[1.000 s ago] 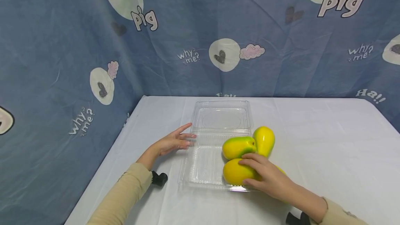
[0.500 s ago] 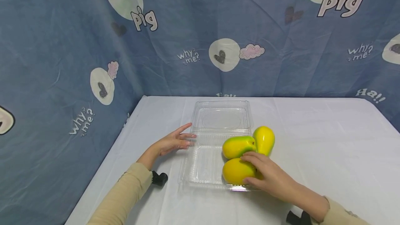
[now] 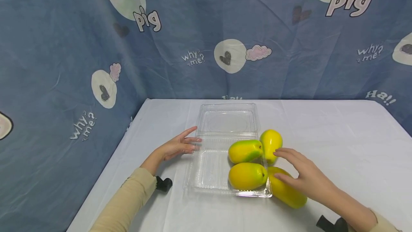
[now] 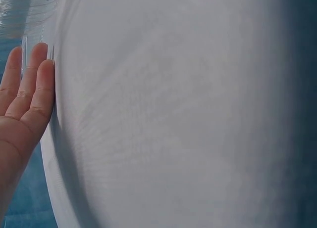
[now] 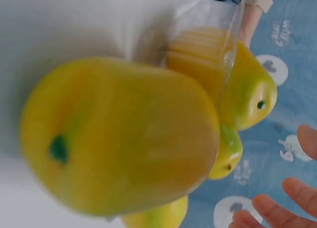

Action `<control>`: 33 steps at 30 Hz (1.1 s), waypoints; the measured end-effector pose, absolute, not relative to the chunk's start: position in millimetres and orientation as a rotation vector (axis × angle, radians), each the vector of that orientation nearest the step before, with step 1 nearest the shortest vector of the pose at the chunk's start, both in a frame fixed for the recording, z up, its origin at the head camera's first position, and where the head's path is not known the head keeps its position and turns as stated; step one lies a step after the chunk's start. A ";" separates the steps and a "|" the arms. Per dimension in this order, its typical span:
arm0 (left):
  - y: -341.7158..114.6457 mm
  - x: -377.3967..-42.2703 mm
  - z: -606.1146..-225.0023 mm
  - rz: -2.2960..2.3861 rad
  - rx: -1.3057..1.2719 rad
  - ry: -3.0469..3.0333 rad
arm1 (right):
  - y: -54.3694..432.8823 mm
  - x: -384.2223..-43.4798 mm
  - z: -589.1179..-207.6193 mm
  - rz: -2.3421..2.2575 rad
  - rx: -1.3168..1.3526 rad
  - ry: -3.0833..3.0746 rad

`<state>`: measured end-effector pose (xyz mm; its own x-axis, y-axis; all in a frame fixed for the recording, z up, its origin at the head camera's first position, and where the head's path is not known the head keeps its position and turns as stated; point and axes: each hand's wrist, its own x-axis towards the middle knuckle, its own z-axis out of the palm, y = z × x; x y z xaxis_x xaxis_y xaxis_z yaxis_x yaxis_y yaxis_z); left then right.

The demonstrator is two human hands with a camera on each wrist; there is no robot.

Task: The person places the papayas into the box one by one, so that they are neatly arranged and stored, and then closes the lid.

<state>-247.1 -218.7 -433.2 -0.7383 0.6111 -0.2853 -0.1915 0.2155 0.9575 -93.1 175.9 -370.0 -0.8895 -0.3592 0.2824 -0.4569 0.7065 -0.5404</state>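
A clear plastic clamshell box (image 3: pixel 209 174) lies unfolded on the table, its lid (image 3: pixel 226 119) laid back. Two yellow-green mangoes sit in its right half: a front mango (image 3: pixel 247 177) and a rear mango (image 3: pixel 244 151). Outside the right wall are a far mango (image 3: pixel 271 142) and a near mango (image 3: pixel 289 191), which looms large in the right wrist view. My right hand (image 3: pixel 305 174) hovers over the near mango, fingers spread and holding nothing. At the box's left edge, my left hand (image 3: pixel 175 148) rests with extended fingers; the left wrist view shows its fingers (image 4: pixel 44 84) beside the plastic.
A white cloth covers the table (image 3: pixel 347 146). Behind and to the left hangs a blue printed curtain (image 3: pixel 180 20). Black wrist mounts (image 3: pixel 164 184) are strapped at both sleeves.
My right hand has let go of the front mango in the box and moved right, over the near mango outside. The left hand has stayed in place.
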 end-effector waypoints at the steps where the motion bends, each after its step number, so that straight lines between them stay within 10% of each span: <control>1: -218.7 -247.3 -433.5 1.591 0.389 1.848 | 178.6 -92.2 -370.5 0.943 0.653 -2.767; 33: -219.2 -246.2 -432.1 1.590 0.419 1.841 | 198.6 -75.2 -429.4 0.792 0.622 -2.808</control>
<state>-246.2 -219.2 -432.1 -0.7308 0.6268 -0.2702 -0.1761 0.2093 0.9619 -75.2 198.6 -429.4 -0.9010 -0.3481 0.2589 -0.4321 0.7733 -0.4639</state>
